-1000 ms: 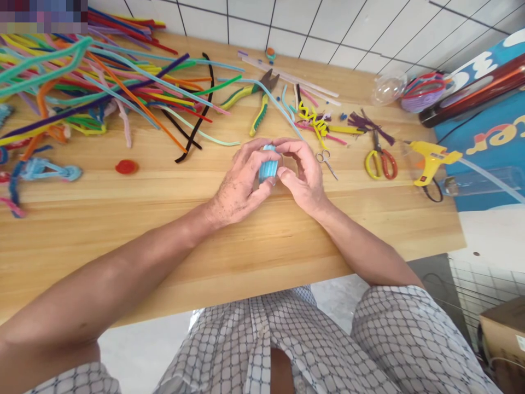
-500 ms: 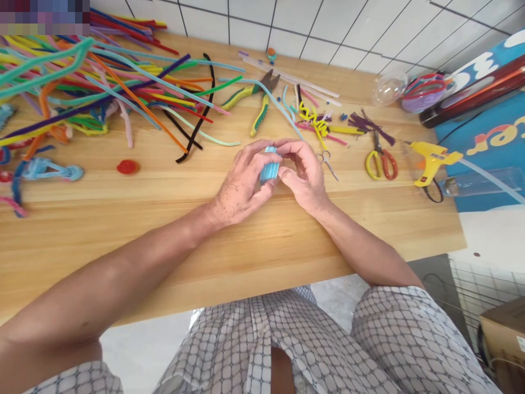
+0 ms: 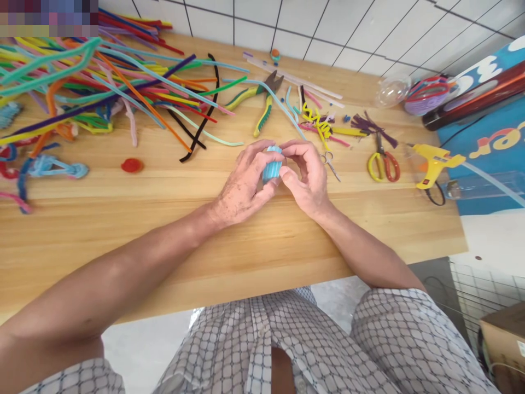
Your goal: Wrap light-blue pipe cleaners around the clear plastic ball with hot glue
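Between my hands, just above the wooden table, is a light blue coil of pipe cleaner [image 3: 271,171] wound in close bands. My left hand [image 3: 249,183] is closed around it, thumb below and fingers over the top. From the other side, my right hand [image 3: 307,178] pinches the coil's right edge with thumb and fingertips. Part of the coil is hidden behind the fingers. A small pair of silver scissors [image 3: 330,164] lies just beyond my right hand. Green-and-yellow pliers [image 3: 266,98] rest open on the table beyond both hands.
A heap of coloured pipe cleaners [image 3: 135,93] spreads over the left of the table [image 3: 172,262]. A red pompom-like piece [image 3: 132,165] lies left of my hands. To the right are scissors with yellow and red handles [image 3: 383,164] and a yellow glue gun [image 3: 437,161]. A tiled wall [image 3: 254,24] stands behind.
The view has shifted slightly, so the table things appear a little further right. Both hands keep the same hold on the blue coil, with hardly any finger movement.
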Motion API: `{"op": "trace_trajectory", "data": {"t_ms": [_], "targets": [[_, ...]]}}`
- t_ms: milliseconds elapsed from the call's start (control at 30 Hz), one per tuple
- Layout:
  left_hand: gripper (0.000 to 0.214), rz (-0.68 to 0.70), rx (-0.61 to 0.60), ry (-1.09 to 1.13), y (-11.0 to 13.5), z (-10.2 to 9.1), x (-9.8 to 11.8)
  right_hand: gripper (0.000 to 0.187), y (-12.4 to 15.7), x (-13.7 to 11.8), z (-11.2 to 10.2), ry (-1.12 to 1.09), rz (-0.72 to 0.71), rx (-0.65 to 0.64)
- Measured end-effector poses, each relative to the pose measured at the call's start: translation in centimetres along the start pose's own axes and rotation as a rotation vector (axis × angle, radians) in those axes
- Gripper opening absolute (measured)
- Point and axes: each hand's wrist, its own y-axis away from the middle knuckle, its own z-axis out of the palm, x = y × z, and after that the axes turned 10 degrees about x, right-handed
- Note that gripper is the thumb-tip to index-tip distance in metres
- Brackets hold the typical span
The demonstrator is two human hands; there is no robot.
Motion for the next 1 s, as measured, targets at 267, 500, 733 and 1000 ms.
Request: {"op": "trace_trajectory", "data": {"t_ms": [267, 500, 733, 1000], "targets": [[0.04, -0.027, -0.021, -0.003, -0.01, -0.05, 0.11, 0.034, -0.27, -0.45, -0.07, 0.039, -0.009, 0.011], [0.041, -0.024, -0.024, 0.014, 0.07, -0.12, -0.05, 0.034, -0.25, -0.59, -0.03, 0.044, 0.012, 0.021], [0.042, -0.028, -0.02, 0.013, 0.29, -0.08, -0.09, 0.043, -0.04, -0.48, -0.09, 0.031, 0.067, 0.024], [0.04, 0.002, -0.011, -0.017, 0.22, -0.01, -0.25, 0.042, -0.08, -0.32, -0.25, 0.045, 0.009, -0.007]]}}
